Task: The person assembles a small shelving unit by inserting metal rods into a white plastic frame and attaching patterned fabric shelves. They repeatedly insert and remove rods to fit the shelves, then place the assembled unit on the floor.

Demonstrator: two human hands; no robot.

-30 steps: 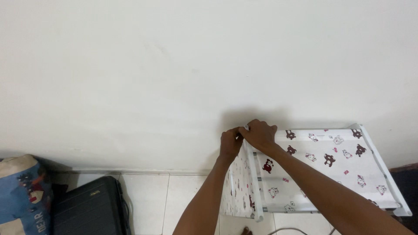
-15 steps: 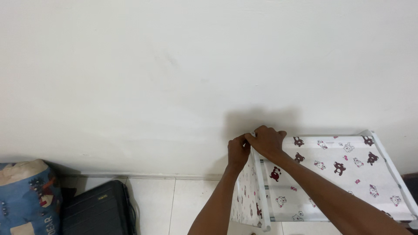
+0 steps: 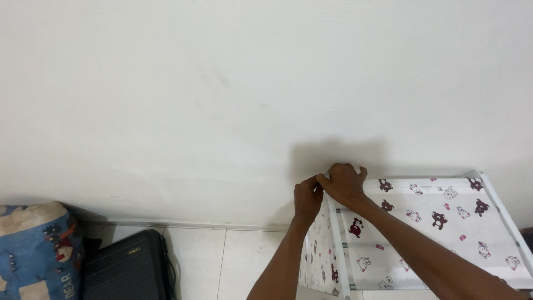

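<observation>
Two hands meet at the back left corner of a fabric-covered rack point(image 3: 438, 233) that stands against a plain white wall point(image 3: 222, 100). The left hand point(image 3: 307, 197) is curled, its fingertips pinched on the edge of the printed fabric cover point(image 3: 430, 219) just where the cloth turns down over the corner. The right hand point(image 3: 344, 185) lies over the same corner from the other side, fingers bent and pressing down on the cloth and the frame beneath it; the two hands touch each other at the fingertips. Whether the right hand actually grips the cloth or only presses on it cannot be told from here.

Spreading away to the right of the hands, the cover is white with small dark bears, pale cats and pink marks, lying flat across the rack's top. Below the left hand a side panel of the same cloth hangs down. A white frame tube point(image 3: 337, 244) runs from under the right hand toward the viewer, and another white tube point(image 3: 502, 208) edges the far right side.

Far to the left of the hands and lower down, a black suitcase point(image 3: 130, 266) lies on the pale tiled floor point(image 3: 239, 261), and just beyond it sits a blue patterned bag point(image 3: 36, 250).
</observation>
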